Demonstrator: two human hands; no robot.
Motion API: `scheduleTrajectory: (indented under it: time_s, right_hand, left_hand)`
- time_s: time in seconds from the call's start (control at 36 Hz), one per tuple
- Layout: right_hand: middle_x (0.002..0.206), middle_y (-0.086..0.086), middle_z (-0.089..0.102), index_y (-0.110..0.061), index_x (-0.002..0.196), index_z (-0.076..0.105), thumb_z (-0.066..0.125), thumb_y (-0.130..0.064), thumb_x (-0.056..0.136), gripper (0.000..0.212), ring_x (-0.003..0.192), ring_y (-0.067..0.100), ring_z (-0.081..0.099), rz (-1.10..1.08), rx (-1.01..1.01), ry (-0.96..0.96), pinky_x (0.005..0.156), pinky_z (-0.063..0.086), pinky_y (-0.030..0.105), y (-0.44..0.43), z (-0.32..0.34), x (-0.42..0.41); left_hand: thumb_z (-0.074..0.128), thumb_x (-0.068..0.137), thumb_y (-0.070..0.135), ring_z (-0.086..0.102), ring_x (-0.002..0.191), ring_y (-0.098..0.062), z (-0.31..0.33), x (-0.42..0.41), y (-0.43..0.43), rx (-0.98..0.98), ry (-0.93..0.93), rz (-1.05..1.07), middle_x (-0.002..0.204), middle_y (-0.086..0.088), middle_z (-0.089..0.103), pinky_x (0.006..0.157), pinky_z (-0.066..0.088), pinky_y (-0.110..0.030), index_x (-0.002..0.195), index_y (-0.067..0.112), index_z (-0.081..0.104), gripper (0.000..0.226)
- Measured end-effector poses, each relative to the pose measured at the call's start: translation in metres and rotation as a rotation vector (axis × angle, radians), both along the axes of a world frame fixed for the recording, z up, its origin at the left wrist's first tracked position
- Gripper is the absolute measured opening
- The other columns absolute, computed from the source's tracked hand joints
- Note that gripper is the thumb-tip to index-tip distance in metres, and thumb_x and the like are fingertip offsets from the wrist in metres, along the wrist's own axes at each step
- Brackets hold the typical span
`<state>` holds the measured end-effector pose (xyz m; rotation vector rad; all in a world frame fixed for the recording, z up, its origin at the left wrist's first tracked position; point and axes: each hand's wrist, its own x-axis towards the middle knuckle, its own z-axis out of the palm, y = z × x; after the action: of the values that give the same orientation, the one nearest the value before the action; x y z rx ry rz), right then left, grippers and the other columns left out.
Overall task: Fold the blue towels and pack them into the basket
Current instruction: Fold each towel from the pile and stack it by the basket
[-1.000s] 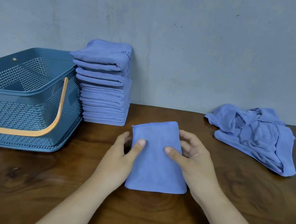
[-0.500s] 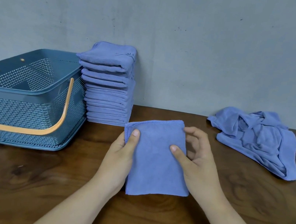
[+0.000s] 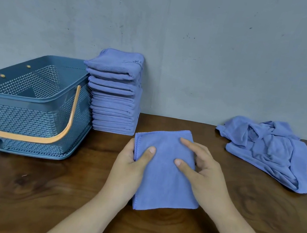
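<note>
The left hand (image 3: 131,165) and right hand (image 3: 203,174) are now clamped on the folded towel (image 3: 162,182), which has shifted toward the stack (image 3: 114,98) at centre left; folding seems finished.

Blue towels (image 3: 162,170); teal lattice-pierced basket (image 3: 28,116) beside them, orange handle (image 3: 24,137); dark brown grained table (image 3: 36,188); grey wall (image 3: 200,43) behind.

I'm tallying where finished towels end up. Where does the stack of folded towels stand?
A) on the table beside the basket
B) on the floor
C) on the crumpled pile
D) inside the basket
A: the stack of folded towels stands on the table, just right of the basket.
</note>
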<state>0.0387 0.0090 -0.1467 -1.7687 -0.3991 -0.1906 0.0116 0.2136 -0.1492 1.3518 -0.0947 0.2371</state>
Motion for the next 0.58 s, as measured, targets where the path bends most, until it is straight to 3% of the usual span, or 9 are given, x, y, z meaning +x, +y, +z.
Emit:
scheduleTrajectory:
  time_s: [0.06, 0.14, 0.22, 0.31, 0.39, 0.53, 0.58]
  right_hand:
    - [0.14, -0.01, 0.066, -0.039, 0.135, 0.069, 0.083, -0.025, 0.093, 0.046, 0.13, 0.014, 0.064, 0.087, 0.137, 0.092, 0.104, 0.056, 0.036, -0.002, 0.006, -0.001]
    - [0.139, -0.007, 0.068, -0.035, 0.137, 0.068, 0.088, -0.028, 0.088, 0.054, 0.129, 0.016, 0.066, 0.183, 0.192, 0.144, 0.098, 0.057, 0.026, 0.0, 0.013, -0.007]
    - [0.141, -0.004, 0.067, -0.033, 0.138, 0.068, 0.088, -0.013, 0.087, 0.058, 0.131, 0.019, 0.065, 0.212, 0.192, 0.105, 0.102, 0.058, 0.033, 0.008, 0.018, -0.011]
    - [0.144, -0.002, 0.062, -0.028, 0.139, 0.068, 0.082, -0.003, 0.09, 0.057, 0.133, 0.022, 0.063, 0.182, 0.168, -0.002, 0.107, 0.056, 0.046, 0.019, 0.031, -0.011]
    - [0.141, -0.003, 0.06, -0.032, 0.141, 0.065, 0.08, -0.008, 0.093, 0.055, 0.132, 0.022, 0.062, 0.184, 0.099, -0.113, 0.107, 0.055, 0.051, 0.032, 0.055, -0.008]
    - [0.143, -0.004, 0.059, -0.033, 0.145, 0.061, 0.076, -0.007, 0.097, 0.057, 0.133, 0.022, 0.059, 0.253, 0.013, -0.331, 0.109, 0.052, 0.049, 0.062, 0.109, 0.015]
    - [0.148, -0.008, 0.059, -0.031, 0.146, 0.059, 0.074, -0.003, 0.096, 0.059, 0.136, 0.017, 0.059, 0.278, 0.053, -0.404, 0.106, 0.054, 0.038, 0.079, 0.136, 0.031]
  left_hand:
    - [0.066, 0.106, 0.041, 0.075, 0.116, -0.019, 0.002, 0.0, 0.003, -0.005, -0.01, -0.009, 0.127, 0.003, 0.076, 0.088, 0.062, -0.029, 0.129, 0.037, 0.07, 0.024]
    - [0.062, 0.106, 0.051, 0.074, 0.116, -0.019, 0.006, 0.002, 0.01, -0.005, -0.005, -0.015, 0.127, 0.003, 0.076, 0.086, 0.062, -0.027, 0.132, 0.037, 0.069, 0.03]
    - [0.061, 0.104, 0.058, 0.074, 0.118, -0.021, 0.01, 0.006, 0.018, -0.017, -0.005, -0.007, 0.128, 0.002, 0.076, 0.088, 0.062, -0.03, 0.133, 0.034, 0.068, 0.039]
    - [0.062, 0.104, 0.06, 0.072, 0.122, -0.024, 0.014, 0.009, 0.029, -0.022, -0.028, 0.016, 0.131, 0.0, 0.075, 0.092, 0.063, -0.036, 0.137, 0.032, 0.067, 0.043]
    - [0.061, 0.108, 0.052, 0.068, 0.129, -0.025, 0.02, 0.01, 0.042, -0.066, -0.107, 0.05, 0.139, -0.002, 0.071, 0.096, 0.06, -0.031, 0.145, 0.029, 0.061, 0.044]
    - [0.064, 0.107, 0.044, 0.061, 0.137, -0.027, 0.043, 0.005, 0.067, -0.243, -0.259, 0.111, 0.149, -0.007, 0.064, 0.105, 0.056, -0.04, 0.148, 0.027, 0.059, 0.044]
    - [0.069, 0.102, 0.05, 0.068, 0.126, -0.024, 0.055, 0.001, 0.076, -0.312, -0.271, 0.124, 0.146, -0.005, 0.065, 0.09, 0.064, -0.041, 0.148, 0.031, 0.058, 0.051]
